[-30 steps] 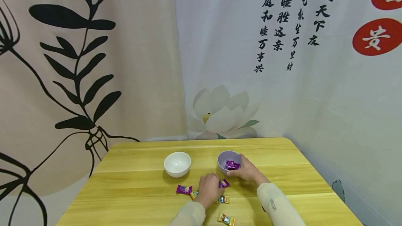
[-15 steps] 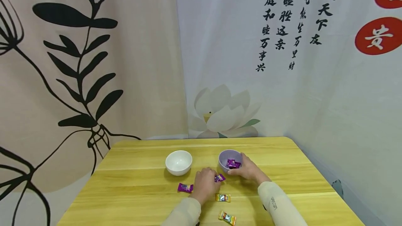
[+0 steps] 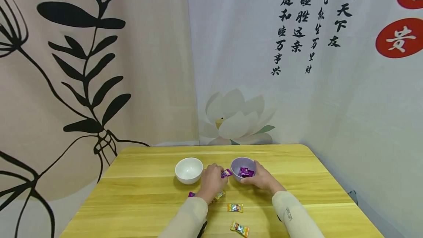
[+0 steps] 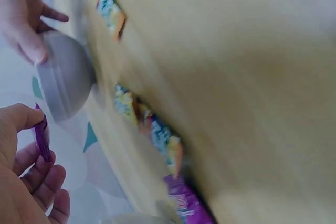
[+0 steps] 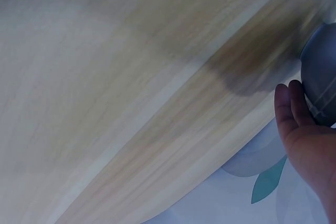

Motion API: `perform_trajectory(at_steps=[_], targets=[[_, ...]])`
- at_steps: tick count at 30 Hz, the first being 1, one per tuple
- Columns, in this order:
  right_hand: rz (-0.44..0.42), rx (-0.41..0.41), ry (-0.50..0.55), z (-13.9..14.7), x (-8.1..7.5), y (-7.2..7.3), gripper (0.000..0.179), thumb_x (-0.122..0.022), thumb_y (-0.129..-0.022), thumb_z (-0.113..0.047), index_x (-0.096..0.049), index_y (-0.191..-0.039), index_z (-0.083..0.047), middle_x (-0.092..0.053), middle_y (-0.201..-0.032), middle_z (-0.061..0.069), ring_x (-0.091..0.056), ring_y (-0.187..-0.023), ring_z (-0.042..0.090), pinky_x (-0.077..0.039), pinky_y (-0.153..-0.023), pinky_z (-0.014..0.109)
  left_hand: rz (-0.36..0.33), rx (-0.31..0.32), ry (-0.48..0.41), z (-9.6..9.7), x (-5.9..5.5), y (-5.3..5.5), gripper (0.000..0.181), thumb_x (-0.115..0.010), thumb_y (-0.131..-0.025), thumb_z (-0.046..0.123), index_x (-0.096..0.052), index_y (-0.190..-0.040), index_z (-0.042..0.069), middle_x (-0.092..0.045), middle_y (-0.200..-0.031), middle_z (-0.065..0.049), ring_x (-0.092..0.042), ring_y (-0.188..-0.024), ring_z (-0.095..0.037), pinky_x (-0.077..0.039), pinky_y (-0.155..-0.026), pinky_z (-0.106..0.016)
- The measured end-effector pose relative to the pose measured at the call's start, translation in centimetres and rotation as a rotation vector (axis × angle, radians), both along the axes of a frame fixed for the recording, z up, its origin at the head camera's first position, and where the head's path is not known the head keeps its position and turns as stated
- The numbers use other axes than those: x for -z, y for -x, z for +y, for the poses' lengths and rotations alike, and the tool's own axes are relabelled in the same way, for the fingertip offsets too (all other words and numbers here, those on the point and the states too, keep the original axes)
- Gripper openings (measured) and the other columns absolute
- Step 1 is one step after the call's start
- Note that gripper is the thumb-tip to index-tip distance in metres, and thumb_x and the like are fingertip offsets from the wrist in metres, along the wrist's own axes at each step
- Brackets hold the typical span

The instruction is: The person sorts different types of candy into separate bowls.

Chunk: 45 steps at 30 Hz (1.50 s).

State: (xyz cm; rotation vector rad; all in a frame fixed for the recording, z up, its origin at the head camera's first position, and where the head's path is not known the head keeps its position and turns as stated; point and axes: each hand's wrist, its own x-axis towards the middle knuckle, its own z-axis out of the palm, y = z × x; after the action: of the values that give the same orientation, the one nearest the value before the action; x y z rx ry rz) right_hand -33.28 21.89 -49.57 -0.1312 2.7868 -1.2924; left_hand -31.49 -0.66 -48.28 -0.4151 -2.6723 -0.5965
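Observation:
My left hand (image 3: 211, 183) pinches a purple-wrapped candy (image 3: 226, 173) between thumb and fingers, just left of the purple bowl's rim. In the left wrist view that candy (image 4: 42, 139) stands at the fingertips, with the other fingers loosely bent. The purple bowl (image 3: 237, 165) sits upright on the table and has purple candies (image 3: 246, 172) inside. Around its right side, my right hand (image 3: 263, 178) holds it, thumb in front. The right wrist view shows straight fingers (image 5: 286, 111) along the bowl's outer wall (image 5: 321, 72).
A white bowl (image 3: 188, 171) stands to the left, with nothing in it. Yellow-wrapped candies lie on the wooden table (image 3: 138, 201): one (image 3: 235, 208) in front, another (image 3: 239, 229) nearer, others (image 4: 165, 142) beside the left forearm. A purple candy (image 4: 185, 201) lies there too, partly hidden in the head view.
My left hand has lifted the purple candy from the group on the table and moved it away from me, up to the purple bowl's left side. The right hand stays on the bowl.

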Motion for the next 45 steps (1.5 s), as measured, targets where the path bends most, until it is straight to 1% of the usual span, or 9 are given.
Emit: perform_trajectory(at_steps=[7, 11, 16, 23, 29, 32, 38, 42, 45], targets=[[-0.001, -0.008, -0.001, -0.1, -0.4, -0.2, 0.119, -0.087, -0.075, -0.041, -0.012, -0.152, 0.011, -0.032, -0.150, 0.033, -0.033, -0.137, 0.050, -0.025, -0.110, 0.062, 0.010, -0.009, -0.033, 0.3, -1.3, 1.1, 0.020, -0.082, -0.079, 0.027, -0.076, -0.089, 0.011, -0.062, -0.080, 0.001, -0.059, -0.079, -0.021, -0.047, -0.073, -0.041], [0.005, -0.023, 0.012, -0.1, -0.3, -0.1, 0.118, -0.087, -0.076, -0.039, -0.012, -0.152, 0.012, -0.033, -0.149, 0.034, -0.034, -0.136, 0.050, -0.025, -0.110, 0.062, 0.000, -0.006, -0.043, 0.9, -1.6, 1.6, 0.020, -0.082, -0.078, 0.028, -0.076, -0.088, 0.012, -0.063, -0.080, 0.002, -0.060, -0.078, -0.019, -0.048, -0.074, -0.040], [0.013, -0.031, 0.030, -0.2, -0.1, 0.0, 0.118, -0.088, -0.075, -0.036, -0.013, -0.151, 0.013, -0.035, -0.148, 0.033, -0.037, -0.135, 0.048, -0.027, -0.110, 0.060, -0.026, -0.005, -0.026, 2.0, -1.9, 2.3, 0.022, -0.082, -0.079, 0.029, -0.076, -0.090, 0.011, -0.065, -0.082, 0.002, -0.061, -0.080, -0.019, -0.048, -0.075, -0.040], [0.022, -0.040, 0.031, -0.3, 0.0, 0.1, 0.119, -0.088, -0.074, -0.036, -0.013, -0.152, 0.012, -0.036, -0.147, 0.032, -0.041, -0.131, 0.045, -0.031, -0.108, 0.059, -0.048, -0.034, 0.021, 3.8, -2.5, 2.5, 0.025, -0.083, -0.080, 0.032, -0.076, -0.092, 0.011, -0.066, -0.085, 0.001, -0.062, -0.084, -0.019, -0.048, -0.078, -0.041], [0.051, -0.059, 0.052, -0.6, 0.3, -0.1, 0.113, -0.089, -0.073, -0.034, -0.021, -0.151, 0.010, -0.047, -0.140, 0.025, -0.050, -0.123, 0.038, -0.038, -0.105, 0.055, -0.064, -0.026, 0.044, 4.7, -2.6, 2.4, 0.035, -0.079, -0.084, 0.038, -0.076, -0.103, 0.010, -0.068, -0.092, -0.003, -0.063, -0.091, -0.022, -0.050, -0.081, -0.044], [0.066, -0.066, 0.046, -0.7, 0.3, -0.1, 0.109, -0.089, -0.073, -0.034, -0.025, -0.150, 0.010, -0.050, -0.137, 0.024, -0.052, -0.121, 0.036, -0.039, -0.104, 0.055, -0.057, -0.024, 0.040, 4.7, -2.6, 2.4, 0.035, -0.078, -0.086, 0.038, -0.075, -0.106, 0.009, -0.068, -0.095, -0.005, -0.064, -0.093, -0.024, -0.050, -0.082, -0.045], [0.067, -0.060, 0.025, -0.3, -0.2, 0.0, 0.111, -0.089, -0.073, -0.033, -0.022, -0.150, 0.012, -0.045, -0.142, 0.029, -0.046, -0.129, 0.043, -0.033, -0.107, 0.058, -0.019, -0.013, 0.036, 4.0, -2.9, 2.9, 0.033, -0.076, -0.088, 0.034, -0.075, -0.110, 0.011, -0.069, -0.101, -0.006, -0.064, -0.097, -0.026, -0.050, -0.085, -0.044], [0.060, -0.058, 0.011, 0.3, -0.2, 0.1, 0.115, -0.089, -0.073, -0.035, -0.019, -0.150, 0.013, -0.041, -0.145, 0.031, -0.041, -0.133, 0.046, -0.030, -0.109, 0.060, -0.010, 0.036, 0.019, 3.4, -3.4, 3.1, 0.033, -0.077, -0.087, 0.033, -0.074, -0.110, 0.009, -0.070, -0.104, -0.008, -0.064, -0.099, -0.027, -0.050, -0.086, -0.044], [0.050, -0.054, -0.005, 0.2, -0.3, 0.1, 0.116, -0.089, -0.073, -0.037, -0.018, -0.150, 0.013, -0.039, -0.146, 0.032, -0.039, -0.134, 0.047, -0.029, -0.109, 0.060, -0.026, 0.076, -0.005, 2.2, -4.1, 2.8, 0.034, -0.076, -0.087, 0.033, -0.074, -0.111, 0.009, -0.070, -0.109, -0.009, -0.064, -0.103, -0.028, -0.049, -0.089, -0.045]])
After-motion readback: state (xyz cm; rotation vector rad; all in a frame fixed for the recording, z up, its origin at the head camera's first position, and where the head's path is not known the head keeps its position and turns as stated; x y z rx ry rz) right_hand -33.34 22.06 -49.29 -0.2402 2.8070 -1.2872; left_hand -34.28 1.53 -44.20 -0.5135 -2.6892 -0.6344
